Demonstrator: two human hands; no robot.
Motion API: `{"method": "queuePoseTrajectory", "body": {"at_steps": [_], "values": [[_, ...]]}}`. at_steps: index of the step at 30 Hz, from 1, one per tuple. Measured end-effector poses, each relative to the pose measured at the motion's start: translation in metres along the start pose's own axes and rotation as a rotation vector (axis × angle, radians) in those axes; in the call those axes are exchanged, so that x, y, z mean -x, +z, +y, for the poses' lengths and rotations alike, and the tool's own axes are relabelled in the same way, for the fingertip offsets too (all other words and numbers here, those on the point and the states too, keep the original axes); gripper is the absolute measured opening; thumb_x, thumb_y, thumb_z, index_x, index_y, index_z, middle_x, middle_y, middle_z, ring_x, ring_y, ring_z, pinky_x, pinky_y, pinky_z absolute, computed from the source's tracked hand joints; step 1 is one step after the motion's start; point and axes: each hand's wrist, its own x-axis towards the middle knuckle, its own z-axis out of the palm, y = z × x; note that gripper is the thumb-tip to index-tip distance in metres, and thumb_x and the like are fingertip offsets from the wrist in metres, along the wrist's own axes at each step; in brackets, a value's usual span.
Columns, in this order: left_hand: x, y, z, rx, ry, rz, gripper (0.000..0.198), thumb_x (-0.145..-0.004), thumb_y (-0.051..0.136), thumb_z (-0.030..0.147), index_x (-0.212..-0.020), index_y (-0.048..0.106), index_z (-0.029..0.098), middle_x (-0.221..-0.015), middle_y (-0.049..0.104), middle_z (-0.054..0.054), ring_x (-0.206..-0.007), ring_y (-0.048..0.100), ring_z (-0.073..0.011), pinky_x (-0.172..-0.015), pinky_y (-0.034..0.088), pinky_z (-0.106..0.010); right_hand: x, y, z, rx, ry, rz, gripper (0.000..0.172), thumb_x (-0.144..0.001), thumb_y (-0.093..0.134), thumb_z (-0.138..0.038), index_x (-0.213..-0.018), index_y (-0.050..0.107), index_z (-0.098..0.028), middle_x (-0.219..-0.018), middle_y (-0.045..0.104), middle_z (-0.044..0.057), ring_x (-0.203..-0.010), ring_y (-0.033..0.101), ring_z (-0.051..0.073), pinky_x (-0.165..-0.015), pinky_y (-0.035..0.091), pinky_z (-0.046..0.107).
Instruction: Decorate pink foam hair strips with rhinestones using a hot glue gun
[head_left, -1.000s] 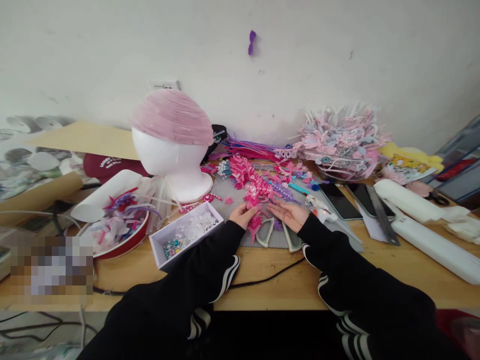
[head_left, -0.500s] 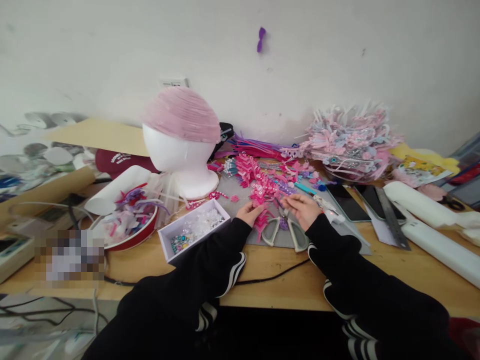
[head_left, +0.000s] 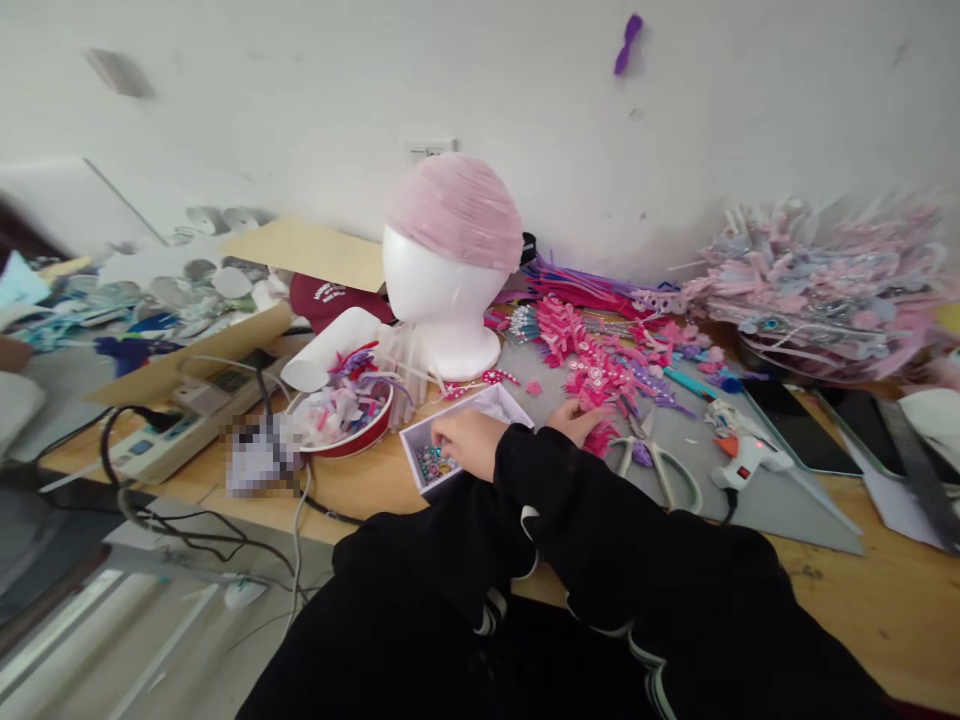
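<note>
The right hand (head_left: 466, 440) reaches across into the white box (head_left: 480, 410) of beads on the worktop (head_left: 862, 590), fingers seemingly bunched; the left hand (head_left: 574, 420), fingers unclear, rests against pink trims (head_left: 592, 375).

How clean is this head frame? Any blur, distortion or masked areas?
Head view: motion blur smears the left edge and the pink hair-clip pile at right; the centre is sharper, with the mannequin head and the hand over the white box readable. Wide-angle bending curves the table edge. A pixelated patch masks something. Lighting is soft and even, without glare.
</note>
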Motion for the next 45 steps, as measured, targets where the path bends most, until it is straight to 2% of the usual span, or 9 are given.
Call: {"method": "queuePoseTrajectory", "body": {"at_steps": [3,6,12,18,28,32,36,40,45], "values": [[0.001,0.001,0.0,-0.004,-0.007,-0.06,0.027,-0.046,0.071,0.027,-0.051,0.048,0.013,-0.041,0.045,0.007,-0.041,0.038,-0.0035,-0.044,0.029,-0.018,-0.006,0.009,0.004,0.038,0.098,-0.18,0.017,-0.07,0.053,-0.009,-0.084,0.063,-0.011,-0.083,0.064,0.008,-0.079,0.057,0.017,-0.067,0.038,0.024],[0.005,0.005,-0.005,0.038,0.001,-0.126,0.035,-0.042,0.072,0.034,-0.052,0.045,0.014,-0.042,0.045,0.008,-0.044,0.042,-0.0043,-0.046,0.031,-0.018,0.002,0.008,0.004,0.033,0.091,-0.255,0.024,-0.067,0.061,-0.017,-0.091,0.062,-0.01,-0.084,0.064,0.008,-0.08,0.057,0.018,-0.067,0.039,0.024],[0.015,0.013,-0.008,0.181,-0.01,-0.147,0.043,-0.036,0.074,0.039,-0.05,0.042,0.014,-0.045,0.049,0.006,-0.048,0.048,-0.0054,-0.05,0.035,-0.019,0.011,0.009,-0.002,0.091,0.065,-0.161,0.047,-0.065,0.066,-0.023,-0.106,0.052,-0.004,-0.098,0.058,0.015,-0.09,0.054,0.021,-0.075,0.039,0.028],[0.017,0.012,-0.005,0.189,-0.006,-0.151,0.043,-0.034,0.074,0.04,-0.051,0.043,0.014,-0.046,0.05,0.006,-0.049,0.049,-0.0054,-0.05,0.035,-0.019,0.007,0.012,0.003,0.151,0.0,-0.194,0.041,-0.067,0.064,-0.029,-0.099,0.058,-0.005,-0.097,0.058,0.015,-0.092,0.053,0.022,-0.08,0.038,0.029],[0.01,0.01,-0.009,0.162,-0.047,-0.16,0.04,-0.037,0.075,0.034,-0.051,0.043,0.014,-0.045,0.048,0.007,-0.05,0.049,-0.006,-0.053,0.038,-0.02,0.007,0.01,0.003,0.178,-0.008,-0.211,0.038,-0.068,0.062,-0.033,-0.096,0.061,-0.007,-0.092,0.061,0.014,-0.088,0.055,0.021,-0.076,0.039,0.027],[0.016,0.011,-0.005,0.147,-0.04,-0.158,0.04,-0.037,0.075,0.036,-0.052,0.044,0.014,-0.046,0.049,0.006,-0.049,0.048,-0.0061,-0.052,0.037,-0.02,0.009,0.005,-0.003,0.238,0.001,-0.27,0.031,-0.072,0.058,-0.035,-0.088,0.065,-0.009,-0.09,0.062,0.013,-0.086,0.057,0.021,-0.072,0.04,0.026],[0.023,0.012,-0.001,0.117,0.004,-0.143,0.042,-0.038,0.074,0.04,-0.05,0.043,0.014,-0.043,0.046,0.007,-0.044,0.043,-0.0042,-0.048,0.034,-0.02,0.011,0.002,-0.006,0.281,0.023,-0.311,0.033,-0.073,0.056,-0.037,-0.085,0.066,-0.009,-0.089,0.062,0.014,-0.085,0.058,0.022,-0.071,0.04,0.026],[0.024,0.013,-0.001,0.119,0.001,-0.135,0.044,-0.037,0.073,0.042,-0.051,0.044,0.014,-0.045,0.047,0.007,-0.044,0.043,-0.0039,-0.049,0.034,-0.019,0.009,0.005,-0.004,0.26,-0.06,-0.298,0.035,-0.074,0.056,-0.032,-0.097,0.062,-0.006,-0.095,0.06,0.015,-0.093,0.055,0.023,-0.08,0.039,0.027],[0.02,0.013,-0.004,0.107,0.011,-0.13,0.044,-0.035,0.073,0.043,-0.05,0.044,0.014,-0.044,0.046,0.007,-0.046,0.044,-0.0035,-0.049,0.034,-0.019,0.009,0.009,-0.003,0.141,-0.074,-0.204,0.052,-0.069,0.063,-0.024,-0.114,0.047,-0.002,-0.108,0.053,0.018,-0.103,0.049,0.022,-0.087,0.037,0.028]]}}
